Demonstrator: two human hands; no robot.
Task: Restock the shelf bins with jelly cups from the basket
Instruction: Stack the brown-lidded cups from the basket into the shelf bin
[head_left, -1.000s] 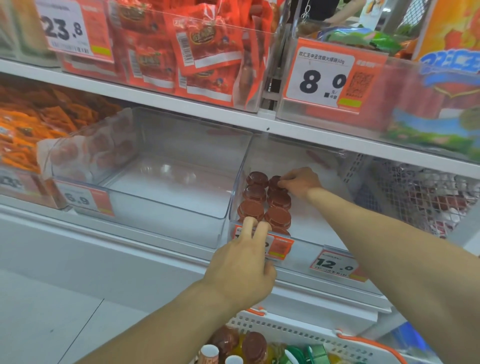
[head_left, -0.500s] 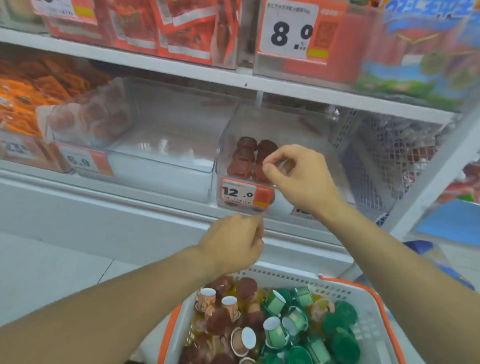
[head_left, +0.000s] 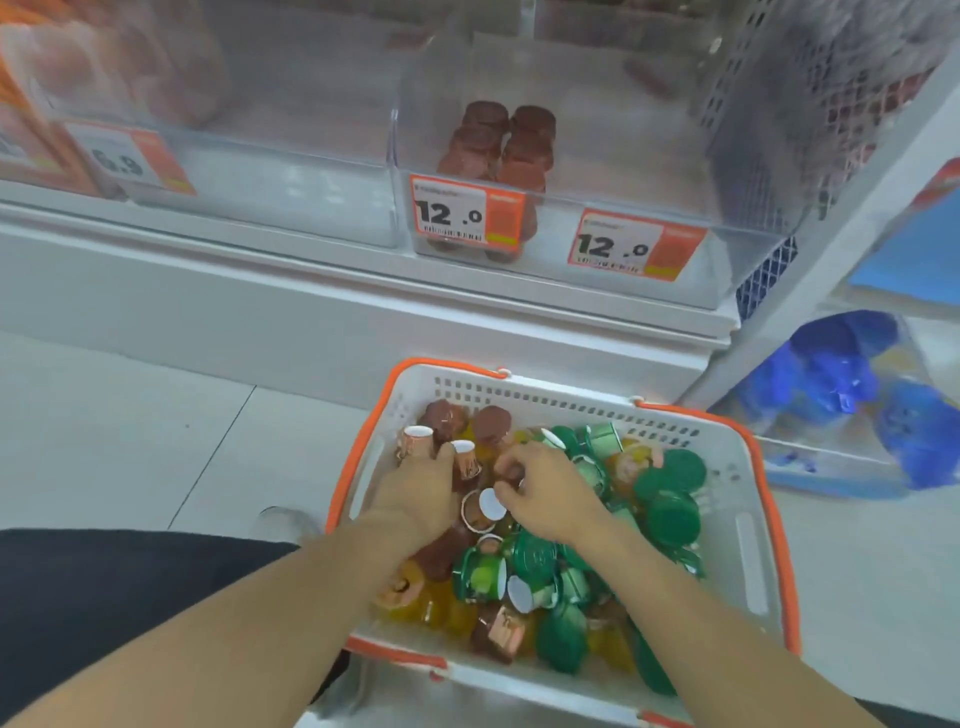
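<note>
Both hands dig in the white plastic basket with orange rim (head_left: 748, 525), probably to gather brown jelly cups (head_left: 491, 423). The left hand (head_left: 415, 493) and the right hand (head_left: 550, 493) have curled fingers among the cups; I cannot tell if they grasp any.

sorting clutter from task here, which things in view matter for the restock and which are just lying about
Job: basket, brown jelly cups, green jelly cups, shelf bin, left hand, right hand.
Lying about: blue bags, 6.9 price tag.

Both my hands left the shelf & dropped into the basket (head_left: 748, 499) at frame bottom: left hand (head_left: 415, 493) and right hand (head_left: 550, 493) now among the brown jelly cups (head_left: 485, 512). View tilted down; bin (head_left: 623, 156) now upper centre.
</note>
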